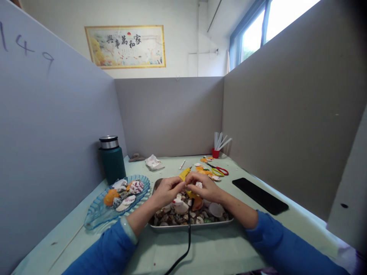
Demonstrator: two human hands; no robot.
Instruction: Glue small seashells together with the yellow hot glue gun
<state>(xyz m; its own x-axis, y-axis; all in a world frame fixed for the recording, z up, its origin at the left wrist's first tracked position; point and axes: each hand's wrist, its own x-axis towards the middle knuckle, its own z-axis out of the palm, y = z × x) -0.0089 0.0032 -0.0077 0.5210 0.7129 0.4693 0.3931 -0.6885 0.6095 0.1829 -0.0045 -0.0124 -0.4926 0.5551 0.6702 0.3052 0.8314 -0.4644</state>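
Note:
My left hand (169,192) and my right hand (204,186) meet above a metal tray (191,227) heaped with seashells (169,218). The thumbs and fingers of both are pinched close together. Whatever lies between the fingertips is too small and covered to name. Beneath the hands a yellow glue gun (185,173) rests across the tray, its nozzle pointing to the back; the hands hide its middle. From it a black cord (189,233) runs over the tray's front rim toward me. A white shell piece (180,206) with a red spot sits on the heap below my left hand.
To the left, a blue plate (94,220) bears shells and an orange piece, with a green bottle (111,162) behind. Scissors (219,170), orange-and-white shells (203,169) and a red cup (216,153) of white sticks stand at the back right. A black phone-like slab (259,195) lies right. Grey partitions (169,114) surround the table.

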